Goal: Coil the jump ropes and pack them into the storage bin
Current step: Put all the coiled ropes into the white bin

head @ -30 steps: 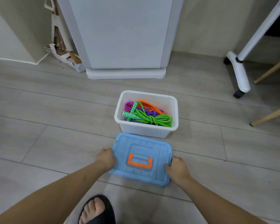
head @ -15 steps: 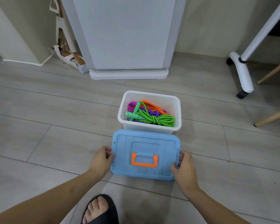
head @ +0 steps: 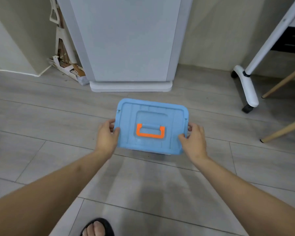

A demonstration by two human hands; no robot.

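Observation:
A light blue lid (head: 152, 116) with an orange handle (head: 150, 131) lies over the white storage bin, of which only a sliver (head: 160, 153) shows under the lid's near edge. My left hand (head: 107, 137) grips the lid's left edge, thumb on top. At the opposite edge, my right hand (head: 193, 139) holds the lid the same way. The coiled jump ropes are hidden under the lid.
A tall grey appliance (head: 126, 41) stands just behind the bin. Flattened cardboard (head: 66, 68) leans at the back left. A white wheeled stand leg (head: 247, 86) and two wooden legs (head: 283, 130) are at the right. My sandalled foot (head: 97, 227) is at the bottom.
Both hands lifted the blue lid off the floor and carried it forward over the bin. The green, purple and orange ropes, visible before, are now covered.

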